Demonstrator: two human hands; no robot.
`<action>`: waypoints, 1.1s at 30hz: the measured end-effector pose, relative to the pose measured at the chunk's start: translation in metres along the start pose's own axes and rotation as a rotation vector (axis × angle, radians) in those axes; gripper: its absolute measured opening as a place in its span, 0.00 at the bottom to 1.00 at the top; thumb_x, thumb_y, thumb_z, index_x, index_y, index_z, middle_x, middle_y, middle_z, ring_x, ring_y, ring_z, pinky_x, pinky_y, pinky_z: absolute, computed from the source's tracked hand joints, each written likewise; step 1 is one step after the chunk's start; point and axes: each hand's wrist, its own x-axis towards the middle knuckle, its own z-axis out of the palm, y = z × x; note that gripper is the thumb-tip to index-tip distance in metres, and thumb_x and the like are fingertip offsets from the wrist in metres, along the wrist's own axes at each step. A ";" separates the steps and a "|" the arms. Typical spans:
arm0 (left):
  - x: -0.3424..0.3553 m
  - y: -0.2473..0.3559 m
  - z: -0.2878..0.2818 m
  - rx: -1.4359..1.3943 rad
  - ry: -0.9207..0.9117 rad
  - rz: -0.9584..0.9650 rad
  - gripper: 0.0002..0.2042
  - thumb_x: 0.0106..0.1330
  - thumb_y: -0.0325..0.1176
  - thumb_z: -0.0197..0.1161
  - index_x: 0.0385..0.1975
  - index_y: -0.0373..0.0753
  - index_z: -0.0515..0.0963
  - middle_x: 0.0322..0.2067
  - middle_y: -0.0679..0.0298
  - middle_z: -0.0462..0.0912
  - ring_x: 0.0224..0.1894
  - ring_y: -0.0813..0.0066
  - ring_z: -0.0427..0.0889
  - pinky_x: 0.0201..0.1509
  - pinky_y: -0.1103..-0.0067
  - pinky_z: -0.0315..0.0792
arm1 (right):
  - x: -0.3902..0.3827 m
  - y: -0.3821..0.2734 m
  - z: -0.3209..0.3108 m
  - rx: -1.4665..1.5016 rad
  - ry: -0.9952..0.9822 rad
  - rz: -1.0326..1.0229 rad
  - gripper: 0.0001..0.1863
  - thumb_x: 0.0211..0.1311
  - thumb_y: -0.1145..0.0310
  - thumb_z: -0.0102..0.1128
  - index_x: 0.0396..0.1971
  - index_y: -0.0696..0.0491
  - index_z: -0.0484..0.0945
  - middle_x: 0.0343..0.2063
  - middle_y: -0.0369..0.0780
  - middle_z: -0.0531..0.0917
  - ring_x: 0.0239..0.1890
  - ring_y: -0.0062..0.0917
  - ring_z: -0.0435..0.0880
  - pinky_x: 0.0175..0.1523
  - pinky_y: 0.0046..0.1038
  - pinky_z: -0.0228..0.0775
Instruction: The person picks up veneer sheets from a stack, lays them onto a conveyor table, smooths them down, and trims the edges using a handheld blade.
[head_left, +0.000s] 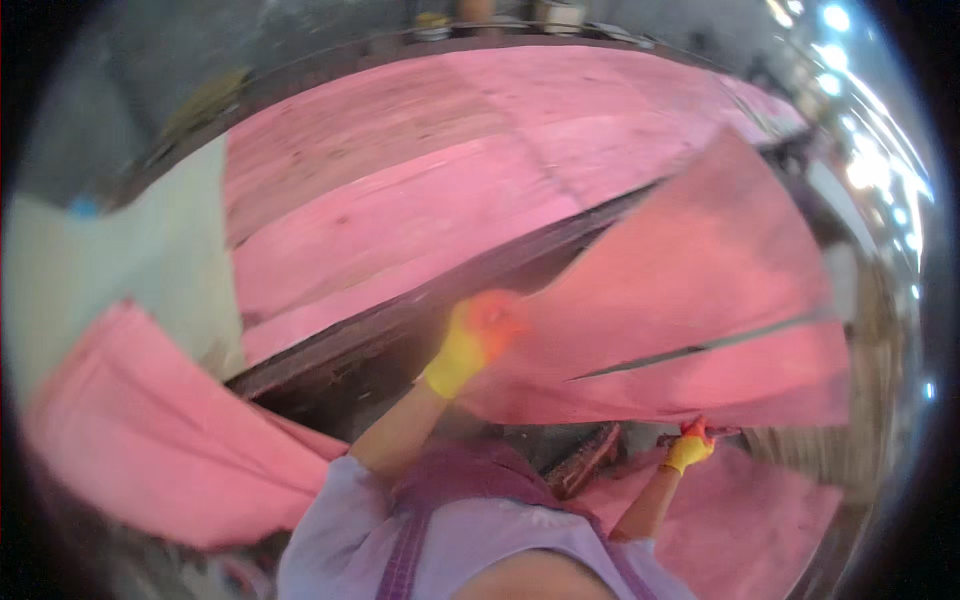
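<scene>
A large pink-coated veneer sheet (690,290) is lifted at a tilt in front of me, with a long split running in from its right side. My left hand (485,335), in a yellow glove with red-stained fingers, is closed on the sheet's left edge and slightly smeared by motion. At the near edge of the same sheet, my right hand (692,442), gloved alike, grips with its fingers partly hidden. The far end of the sheet overlaps the edge of a long table covered with flat pink sheets (400,210).
A folded or curved pink sheet (170,430) lies at my left, below a pale sheet (130,270) on the table's left end. Another pink sheet (740,520) is low on my right. A dark rail (420,300) edges the table. Containers (558,17) stand beyond the table.
</scene>
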 end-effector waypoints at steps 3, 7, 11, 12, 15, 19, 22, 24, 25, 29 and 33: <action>0.008 0.010 0.032 0.534 0.022 0.092 0.11 0.53 0.19 0.63 0.37 0.31 0.76 0.32 0.62 0.79 0.35 0.77 0.78 0.40 0.80 0.73 | 0.028 0.013 0.019 0.130 -0.075 -0.116 0.22 0.56 0.62 0.59 0.45 0.62 0.72 0.34 0.46 0.79 0.27 0.34 0.79 0.30 0.37 0.73; 0.005 0.005 0.043 0.482 0.049 -0.020 0.09 0.52 0.19 0.63 0.34 0.32 0.77 0.32 0.63 0.79 0.33 0.80 0.76 0.37 0.82 0.71 | 0.027 0.016 0.056 0.237 -0.139 0.028 0.09 0.54 0.69 0.58 0.34 0.55 0.72 0.19 0.38 0.74 0.13 0.23 0.68 0.09 0.26 0.55; -0.005 -0.006 0.060 0.476 0.098 0.129 0.10 0.57 0.14 0.54 0.37 0.30 0.76 0.31 0.60 0.78 0.33 0.72 0.81 0.36 0.79 0.74 | 0.066 0.049 0.079 0.149 -0.261 0.103 0.18 0.49 0.73 0.63 0.42 0.57 0.73 0.26 0.41 0.78 0.19 0.27 0.75 0.18 0.30 0.66; -0.005 -0.006 0.066 0.465 0.111 0.101 0.09 0.53 0.20 0.60 0.36 0.33 0.76 0.29 0.60 0.78 0.31 0.73 0.79 0.34 0.79 0.72 | 0.064 0.042 0.088 0.148 -0.194 0.025 0.17 0.49 0.72 0.63 0.40 0.58 0.73 0.24 0.41 0.78 0.19 0.27 0.75 0.19 0.29 0.67; -0.004 0.001 0.067 0.654 0.036 0.161 0.11 0.49 0.28 0.65 0.33 0.36 0.77 0.27 0.61 0.78 0.30 0.70 0.77 0.33 0.78 0.70 | 0.146 0.141 0.065 -0.031 -0.143 -0.373 0.16 0.47 0.71 0.62 0.36 0.61 0.74 0.22 0.40 0.78 0.19 0.25 0.75 0.25 0.27 0.70; -0.011 0.005 0.048 0.755 0.004 0.142 0.10 0.49 0.27 0.65 0.33 0.36 0.77 0.27 0.61 0.78 0.29 0.70 0.76 0.34 0.78 0.70 | 0.064 0.074 0.083 -0.211 -0.108 -0.405 0.14 0.48 0.70 0.59 0.35 0.61 0.74 0.22 0.42 0.79 0.21 0.27 0.76 0.25 0.28 0.70; -0.001 0.007 0.042 0.721 -0.026 0.074 0.10 0.49 0.26 0.64 0.33 0.36 0.77 0.27 0.61 0.78 0.30 0.74 0.76 0.34 0.80 0.70 | 0.033 0.038 0.085 0.056 -0.138 -0.161 0.15 0.48 0.69 0.59 0.35 0.62 0.74 0.22 0.42 0.79 0.21 0.26 0.77 0.25 0.29 0.70; 0.015 -0.005 0.039 0.682 -0.037 0.038 0.09 0.50 0.25 0.64 0.33 0.36 0.77 0.27 0.62 0.78 0.30 0.76 0.76 0.35 0.81 0.69 | 0.079 0.063 0.097 0.361 -0.273 -0.304 0.15 0.49 0.68 0.59 0.36 0.60 0.75 0.22 0.42 0.79 0.20 0.25 0.76 0.24 0.29 0.70; 0.021 -0.012 0.038 0.640 -0.011 0.007 0.09 0.51 0.23 0.63 0.33 0.35 0.77 0.27 0.62 0.78 0.30 0.78 0.75 0.35 0.81 0.69 | 0.081 0.055 0.102 0.357 -0.273 -0.312 0.15 0.49 0.68 0.59 0.36 0.60 0.75 0.22 0.42 0.79 0.20 0.25 0.76 0.24 0.29 0.70; 0.005 0.003 -0.041 0.296 0.042 -0.062 0.07 0.53 0.19 0.60 0.32 0.32 0.76 0.28 0.64 0.77 0.29 0.80 0.74 0.37 0.82 0.69 | -0.027 0.010 0.099 -0.027 -0.187 -0.171 0.20 0.61 0.68 0.46 0.52 0.61 0.69 0.36 0.46 0.79 0.36 0.33 0.79 0.43 0.36 0.74; 0.009 0.008 -0.101 -0.366 0.053 0.062 0.08 0.54 0.16 0.58 0.33 0.30 0.75 0.30 0.64 0.77 0.29 0.77 0.76 0.38 0.82 0.70 | -0.055 -0.028 0.141 -0.259 0.009 -0.760 0.17 0.52 0.64 0.61 0.36 0.62 0.76 0.23 0.40 0.80 0.23 0.24 0.77 0.28 0.28 0.71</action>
